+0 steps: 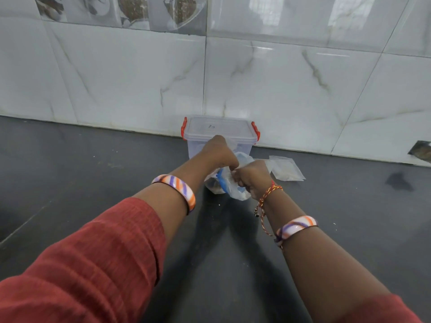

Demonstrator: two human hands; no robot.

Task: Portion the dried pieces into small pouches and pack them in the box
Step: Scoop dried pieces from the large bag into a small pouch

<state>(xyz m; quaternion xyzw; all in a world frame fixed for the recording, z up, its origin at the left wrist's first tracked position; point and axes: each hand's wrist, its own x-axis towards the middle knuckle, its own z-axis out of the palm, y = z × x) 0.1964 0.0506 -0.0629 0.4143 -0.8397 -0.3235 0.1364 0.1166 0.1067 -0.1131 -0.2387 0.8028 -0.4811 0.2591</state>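
Pouches (287, 169), small clear ones w/ brownish bits inside, lie flat on the dark counter (93, 183) just right of the box (219, 134), long axis running front-right to back-left, roughly toward the box. Box is clear plastic w/ lid on and 2 red clips, sitting vs the tiled wall (279, 78), long side parallel to the wall. Just in front of the box, both hands work a crumpled clear bag (235, 190) w/ a blue strip; dark pieces show at its bottom left. Left hand (219, 155) grips the bag's top from above, fingers curled around the plastic. Right hand (253, 176) pinches the bag's near edge, fingers curled tight. Bag stands roughly upright, mouth up, between the 2 hands. Striped bangle on each forearm; red sleeve (93, 264) on left arm.
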